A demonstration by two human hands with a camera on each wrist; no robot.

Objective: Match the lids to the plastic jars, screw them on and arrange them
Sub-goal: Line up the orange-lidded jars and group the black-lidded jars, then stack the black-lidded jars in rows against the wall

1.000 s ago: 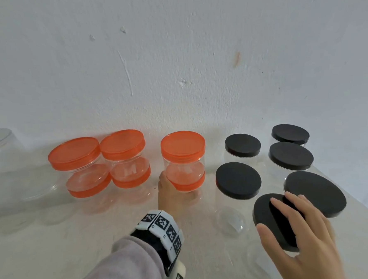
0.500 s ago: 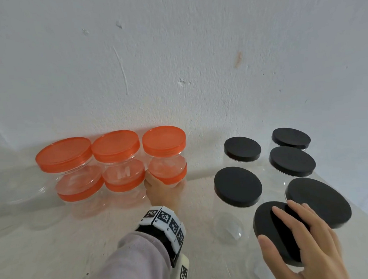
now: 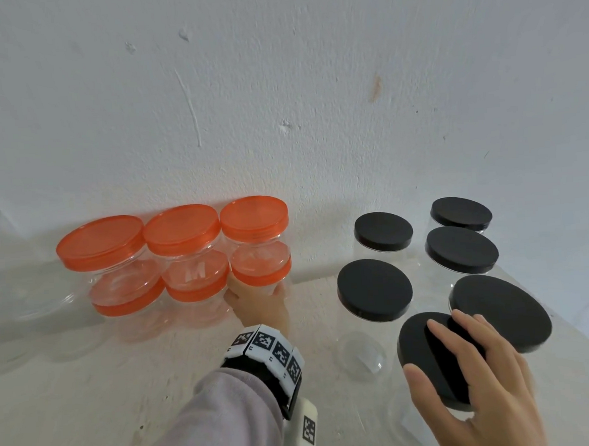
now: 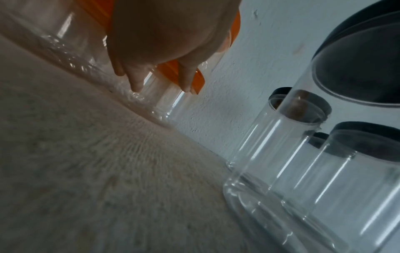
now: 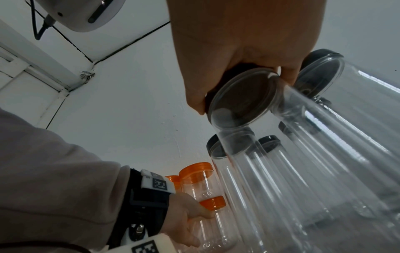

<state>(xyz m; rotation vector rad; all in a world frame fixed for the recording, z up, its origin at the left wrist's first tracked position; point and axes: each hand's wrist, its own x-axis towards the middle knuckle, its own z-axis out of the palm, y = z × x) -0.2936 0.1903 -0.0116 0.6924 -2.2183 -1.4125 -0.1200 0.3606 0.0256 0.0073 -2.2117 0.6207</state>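
Both hands (image 3: 257, 306) curled around jars (image 3: 259, 259)

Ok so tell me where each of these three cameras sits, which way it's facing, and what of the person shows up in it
Head: worn on the head, looking forward and down at the table and wall; shows the left hand, its sleeve, and the right hand.
Left wrist: low by the tabletop, looking along the left hand at the orange-lidded jar stack.
Right wrist: below the right hand, looking up at the black-lidded jar it grips; the left sleeve shows too.
Shared: head and right wrist both show the left hand holding the orange-lidded jar stack.
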